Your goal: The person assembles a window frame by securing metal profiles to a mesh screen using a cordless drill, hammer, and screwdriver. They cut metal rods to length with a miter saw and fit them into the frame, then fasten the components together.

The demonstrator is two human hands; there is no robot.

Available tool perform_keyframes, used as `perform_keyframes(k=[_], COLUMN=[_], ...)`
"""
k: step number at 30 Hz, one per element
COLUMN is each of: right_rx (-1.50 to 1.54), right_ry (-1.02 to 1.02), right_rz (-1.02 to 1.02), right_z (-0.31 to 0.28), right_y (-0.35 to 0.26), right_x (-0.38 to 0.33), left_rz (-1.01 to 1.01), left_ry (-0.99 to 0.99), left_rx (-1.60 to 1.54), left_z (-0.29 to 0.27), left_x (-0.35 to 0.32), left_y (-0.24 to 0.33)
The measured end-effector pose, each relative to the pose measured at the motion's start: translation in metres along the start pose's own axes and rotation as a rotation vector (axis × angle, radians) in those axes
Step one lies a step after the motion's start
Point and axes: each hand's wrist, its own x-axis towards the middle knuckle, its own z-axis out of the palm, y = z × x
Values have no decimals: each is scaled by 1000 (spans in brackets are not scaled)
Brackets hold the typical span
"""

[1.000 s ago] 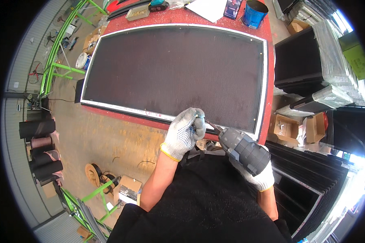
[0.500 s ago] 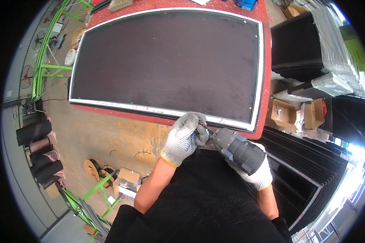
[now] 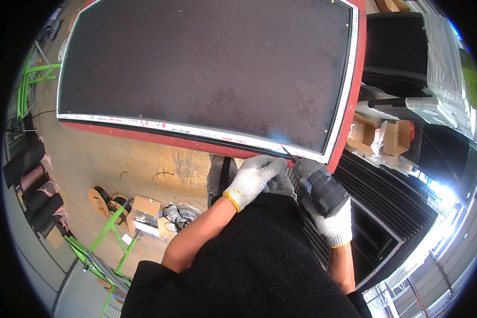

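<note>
Conceivably, the drill (image 3: pixel 322 188), wrapped in the right hand (image 3: pixel 334 222) around four o'clock of the mesh panel (image 3: pixel 206 69) on the red counter (image 3: pixel 360 58), could skid if tilted, its bit (image 3: pixel 288 153) scratching the panel or jabbing the left hand (image 3: pixel 253 179), curled at nine o'clock, contents impossible to tell

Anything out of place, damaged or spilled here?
No obvious damage on the framed mesh panel. Mildly odd: two thin, curved dark strips lie loose on the floor to the person's left, possibly stray offcuts. Yellowish patches nearby make the floor look uneven; stain or wear, can't tell.
</note>
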Motion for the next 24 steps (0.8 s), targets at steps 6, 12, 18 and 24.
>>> perform_keyframes(k=[6, 12, 18, 24], right_rx=[19, -11, -32, -6], right_ry=[-17, -67, -59, -71], right_rz=[108, 161, 107, 108], right_z=[-2, -3, -4, -4], right_y=[5, 4, 8, 11], right_x=[5, 10, 13, 17], left_rz=[-49, -74, -117, -76], left_ry=[79, 118, 127, 152], left_rx=[-1, -53, -80, -20], left_z=[9, 15, 18, 19], left_x=[11, 10, 13, 17], left_y=[8, 18, 22, 18])
